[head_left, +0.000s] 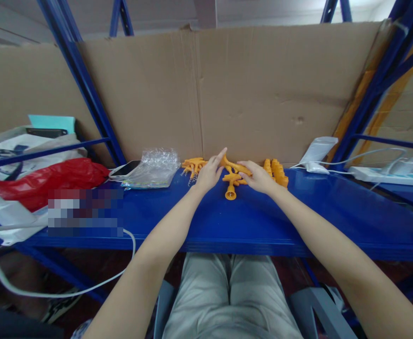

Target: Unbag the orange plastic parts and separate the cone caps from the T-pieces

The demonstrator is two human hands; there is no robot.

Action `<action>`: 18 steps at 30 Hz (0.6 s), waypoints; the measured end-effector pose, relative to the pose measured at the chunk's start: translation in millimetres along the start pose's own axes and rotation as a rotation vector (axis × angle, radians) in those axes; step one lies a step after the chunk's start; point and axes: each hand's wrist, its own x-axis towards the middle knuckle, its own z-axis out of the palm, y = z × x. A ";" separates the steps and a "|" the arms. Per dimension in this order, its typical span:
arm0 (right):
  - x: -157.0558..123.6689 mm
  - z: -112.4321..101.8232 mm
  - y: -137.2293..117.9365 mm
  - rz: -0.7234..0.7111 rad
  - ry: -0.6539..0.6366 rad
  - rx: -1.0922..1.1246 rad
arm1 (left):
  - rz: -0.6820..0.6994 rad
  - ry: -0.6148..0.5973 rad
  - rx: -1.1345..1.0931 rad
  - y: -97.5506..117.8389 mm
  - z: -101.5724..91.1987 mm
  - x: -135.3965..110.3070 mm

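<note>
Near the back of the blue table, my left hand [209,173] has its thumb and fingers around one end of an orange plastic corkscrew [239,166]. My right hand [259,178] grips the other end of this piece. Just in front of it lies another orange corkscrew [230,181], its flared round end facing me and a bit of metal showing inside. Beside my left hand sits a pile of orange pieces with metal spirals [193,165] sticking out. Several ribbed orange pieces [277,172] stand behind my right hand, which partly covers them.
A cardboard sheet [245,94] closes off the back of the blue table [234,226]. To the left are clear plastic bags [153,169], a phone [126,168], a red bag [58,181] and a white cable [86,291]. A white power strip [386,175] lies right.
</note>
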 end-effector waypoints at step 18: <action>2.7 3.0 9.4 0.363 0.062 0.461 | -0.204 -0.069 0.148 8.9 -1.0 4.6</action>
